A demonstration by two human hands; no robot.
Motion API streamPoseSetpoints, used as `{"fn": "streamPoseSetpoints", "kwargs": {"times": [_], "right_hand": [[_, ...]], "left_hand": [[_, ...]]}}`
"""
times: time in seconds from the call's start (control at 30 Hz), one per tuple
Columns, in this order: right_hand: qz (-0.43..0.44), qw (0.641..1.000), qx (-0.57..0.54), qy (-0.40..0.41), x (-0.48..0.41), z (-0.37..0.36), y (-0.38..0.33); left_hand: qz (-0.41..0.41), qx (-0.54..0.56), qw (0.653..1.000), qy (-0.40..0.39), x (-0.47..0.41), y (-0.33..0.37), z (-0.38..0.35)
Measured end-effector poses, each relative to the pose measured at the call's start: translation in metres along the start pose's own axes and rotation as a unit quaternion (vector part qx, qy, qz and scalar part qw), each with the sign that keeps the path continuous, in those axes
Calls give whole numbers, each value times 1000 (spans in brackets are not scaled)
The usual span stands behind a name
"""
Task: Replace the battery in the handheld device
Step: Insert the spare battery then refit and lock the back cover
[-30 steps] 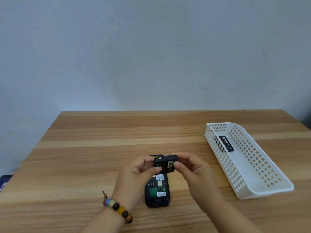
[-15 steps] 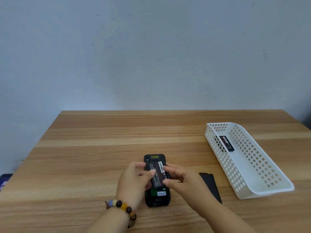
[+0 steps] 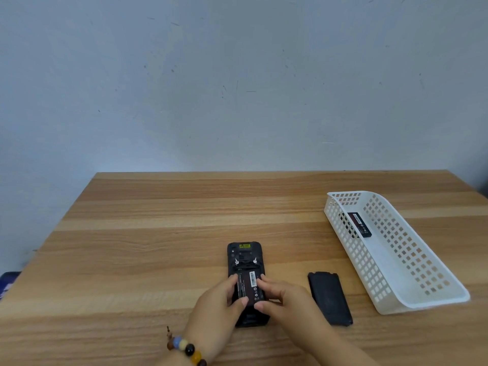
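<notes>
The left hand (image 3: 216,310) and right hand (image 3: 285,302) press fingertips onto the battery (image 3: 247,287) lying in the open back of the handheld device (image 3: 247,262), at six o'clock on the table (image 3: 132,233). Judged step: seating the battery. It looks flush, though fingers hide its lower end. Next, fit the back cover (image 3: 330,298), at four o'clock. Count: one device, one cover, one basket (image 3: 427,260) at three o'clock, two batteries, the second battery (image 3: 359,224) inside the basket.

Wooden table (image 3: 158,233) w/ pale stripes. White perforated basket (image 3: 433,291) on table's right side, angled. Scuffed grey-blue wall (image 3: 237,88) behind table's far edge.
</notes>
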State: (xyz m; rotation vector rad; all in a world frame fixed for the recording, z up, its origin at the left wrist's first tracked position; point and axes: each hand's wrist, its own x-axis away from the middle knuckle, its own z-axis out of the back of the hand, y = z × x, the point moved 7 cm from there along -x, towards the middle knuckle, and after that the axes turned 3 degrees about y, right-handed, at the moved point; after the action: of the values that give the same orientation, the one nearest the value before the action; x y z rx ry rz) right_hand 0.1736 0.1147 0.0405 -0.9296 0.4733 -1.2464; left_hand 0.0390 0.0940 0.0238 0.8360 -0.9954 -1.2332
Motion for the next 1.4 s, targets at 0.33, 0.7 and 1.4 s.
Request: {"fn": "streamPoseSetpoints", "kwargs": {"times": [0.33, 0.7, 1.4], "right_hand": [[70, 994, 75, 32, 1, 2, 3], [52, 992, 71, 91, 8, -7, 12], [104, 980, 119, 123, 4, -8, 4]], "left_hand": [[-134, -207, 969, -12, 1, -10, 3], [-237, -288, 928, 19, 7, -12, 0], [-307, -223, 922, 76, 5, -4, 4]]}}
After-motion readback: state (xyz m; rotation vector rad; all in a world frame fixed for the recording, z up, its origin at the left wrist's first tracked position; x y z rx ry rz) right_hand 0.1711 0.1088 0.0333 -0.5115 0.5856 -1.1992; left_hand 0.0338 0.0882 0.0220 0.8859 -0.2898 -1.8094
